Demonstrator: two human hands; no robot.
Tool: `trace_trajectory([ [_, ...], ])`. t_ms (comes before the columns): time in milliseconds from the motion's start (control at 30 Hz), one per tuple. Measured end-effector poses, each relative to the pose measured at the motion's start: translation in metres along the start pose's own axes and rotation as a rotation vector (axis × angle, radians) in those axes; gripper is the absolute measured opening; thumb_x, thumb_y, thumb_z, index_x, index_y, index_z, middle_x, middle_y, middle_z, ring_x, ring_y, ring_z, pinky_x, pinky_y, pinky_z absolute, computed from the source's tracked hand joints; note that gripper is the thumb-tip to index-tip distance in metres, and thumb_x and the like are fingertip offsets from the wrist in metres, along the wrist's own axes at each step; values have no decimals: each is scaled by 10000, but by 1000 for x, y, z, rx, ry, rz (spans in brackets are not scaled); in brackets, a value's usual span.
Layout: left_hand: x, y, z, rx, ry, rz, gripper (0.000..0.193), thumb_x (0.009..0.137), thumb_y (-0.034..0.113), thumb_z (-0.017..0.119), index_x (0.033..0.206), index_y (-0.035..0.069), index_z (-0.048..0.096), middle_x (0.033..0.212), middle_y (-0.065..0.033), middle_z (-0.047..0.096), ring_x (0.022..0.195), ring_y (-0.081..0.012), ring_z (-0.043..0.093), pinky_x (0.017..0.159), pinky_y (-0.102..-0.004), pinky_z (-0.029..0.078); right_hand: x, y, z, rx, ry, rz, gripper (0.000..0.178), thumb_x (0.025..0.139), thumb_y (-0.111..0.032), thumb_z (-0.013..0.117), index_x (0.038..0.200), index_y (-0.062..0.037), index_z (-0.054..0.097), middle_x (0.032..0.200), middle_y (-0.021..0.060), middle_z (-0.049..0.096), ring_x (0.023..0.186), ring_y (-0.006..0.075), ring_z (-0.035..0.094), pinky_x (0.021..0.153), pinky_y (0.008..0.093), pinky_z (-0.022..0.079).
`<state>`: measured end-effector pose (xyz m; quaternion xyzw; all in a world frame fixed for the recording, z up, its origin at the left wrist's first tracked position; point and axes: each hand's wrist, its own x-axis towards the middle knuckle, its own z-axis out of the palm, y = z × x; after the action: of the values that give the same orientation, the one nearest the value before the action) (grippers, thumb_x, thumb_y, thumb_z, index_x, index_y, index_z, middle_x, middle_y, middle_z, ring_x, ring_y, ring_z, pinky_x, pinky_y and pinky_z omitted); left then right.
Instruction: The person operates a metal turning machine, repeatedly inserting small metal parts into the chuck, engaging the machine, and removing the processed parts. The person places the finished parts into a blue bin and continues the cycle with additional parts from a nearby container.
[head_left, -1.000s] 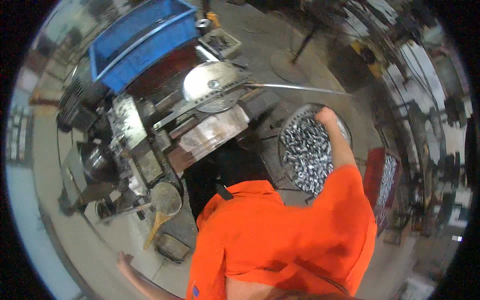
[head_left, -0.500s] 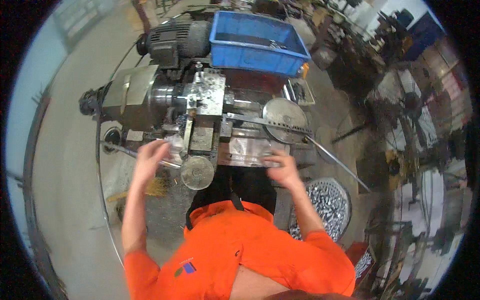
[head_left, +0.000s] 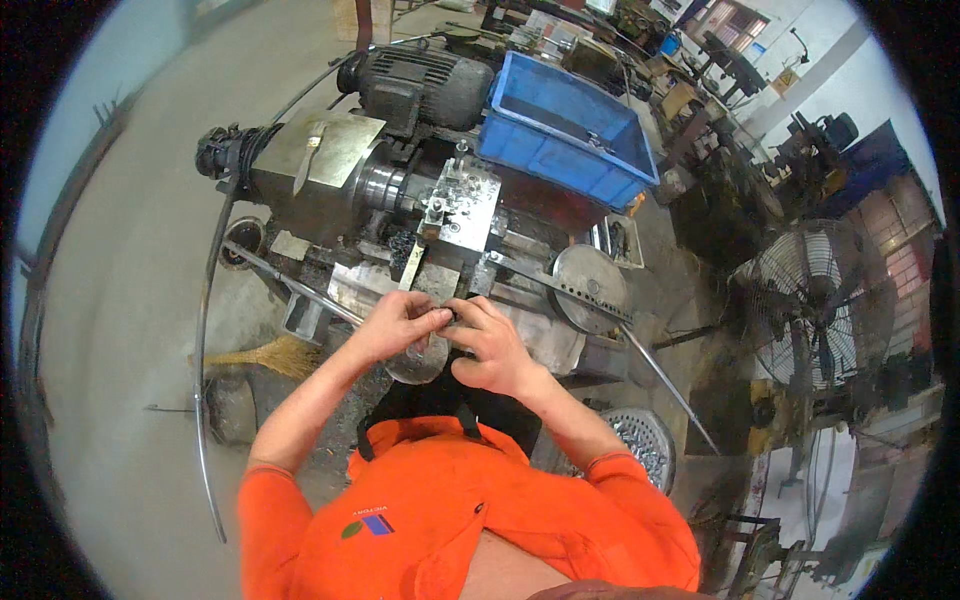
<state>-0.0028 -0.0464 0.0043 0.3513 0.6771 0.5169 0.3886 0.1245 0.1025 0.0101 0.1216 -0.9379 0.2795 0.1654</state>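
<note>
My left hand [head_left: 400,326] and my right hand [head_left: 490,345] meet fingertip to fingertip in front of a small metal lathe. The left thumb and fingers are pinched together, and the right fingers curl in against them. Whatever lies between the fingertips is too small and covered to make out. Below the hands is a round metal disc [head_left: 418,362], partly hidden by them. Just beyond stands the lathe's tool block [head_left: 468,205], close to the shiny spindle [head_left: 382,187]. To the right, a flat bar with a row of holes [head_left: 560,285] crosses a larger round plate [head_left: 600,280].
Behind the lathe stand a motor [head_left: 425,85] and a blue tub [head_left: 560,150]. A brush [head_left: 309,158] lies on the headstock cover. Rods [head_left: 300,285] stick out left and right. A perforated basin of small metal parts [head_left: 645,445], a broom [head_left: 270,356] and a fan [head_left: 810,300] stand around.
Both hands have come inward from opposite sides of the lathe front and now touch over the round disc. The view has shifted, so the lathe appears farther right and tilted.
</note>
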Motion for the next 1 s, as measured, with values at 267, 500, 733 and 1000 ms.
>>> trace_trajectory([
  [267,-76,-1,-121,481,560,56,284,839,224,601,991,-16,602,776,-115,640,677,-176,599,622,-310,471,95,46,-11,-112,-53,-101,256,542,-132,629,780,-55,680,1066,173,596,965,354,544,770,429,465],
  [500,-215,-71,-185,1074,829,-521,380,792,315,616,1022,14,589,756,-201,613,755,-365,596,668,-444,455,183,117,25,-314,-182,243,214,541,-157,600,687,-20,675,755,197,635,787,352,599,737,380,498],
  [733,-224,-134,-160,801,975,-564,377,778,326,653,900,-20,567,811,-229,610,781,-395,588,666,-435,460,193,142,43,-139,-188,338,261,562,-161,592,771,-49,699,718,196,631,682,319,634,661,339,508],
  [1000,-205,-142,-180,945,963,-566,340,771,288,640,839,-35,560,762,-246,596,774,-409,582,654,-461,464,211,119,37,-10,-165,425,220,593,-154,578,697,27,647,594,205,582,573,266,622,571,323,481],
])
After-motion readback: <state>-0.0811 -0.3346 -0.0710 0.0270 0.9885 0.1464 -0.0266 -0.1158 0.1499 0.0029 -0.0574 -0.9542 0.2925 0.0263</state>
